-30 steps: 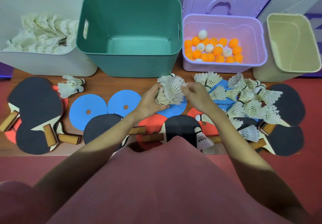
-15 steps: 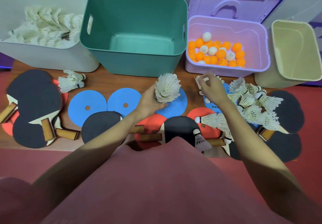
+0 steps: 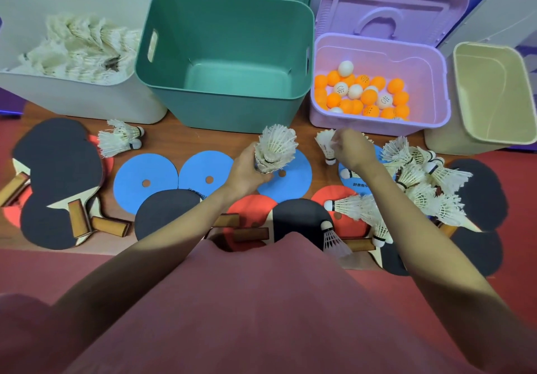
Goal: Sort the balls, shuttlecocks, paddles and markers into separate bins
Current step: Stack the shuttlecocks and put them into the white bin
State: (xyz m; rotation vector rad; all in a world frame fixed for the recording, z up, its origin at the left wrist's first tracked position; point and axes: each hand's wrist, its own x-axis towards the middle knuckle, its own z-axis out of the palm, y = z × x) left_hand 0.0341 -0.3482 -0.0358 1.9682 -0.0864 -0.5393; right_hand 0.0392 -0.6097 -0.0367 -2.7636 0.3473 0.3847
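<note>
So the left hand (image 3: 247,170) is gripping a nested stack of shuttlecocks (image 3: 276,148), fingers curled around the cork end, feathers pointing up, right in front of the green bin (image 3: 226,112) and hovering over a blue disc (image 3: 290,181). The right hand (image 3: 350,149) is pinching a single shuttlecock (image 3: 327,145) by its feathers, cork hanging down, just in front of the purple bin (image 3: 377,125).

That purple bin is holding the balls (image 3: 364,94), mostly orange with a few white ones. The white bin (image 3: 87,100) on the far left is sitting full of shuttlecocks. The green one is showing bare floor, and so is the beige bin (image 3: 488,141) on the right.

A loose pile of shuttlecocks (image 3: 418,181) is lying to the right of the right hand, spilling over some paddles. Two more (image 3: 119,141) are lying near the white bin, just beside the left paddles (image 3: 55,181). More paddles (image 3: 296,219) are lying close to the person, partly under the arms, and two more blue discs (image 3: 174,178) are sitting side by side on the wood table (image 3: 180,138).
</note>
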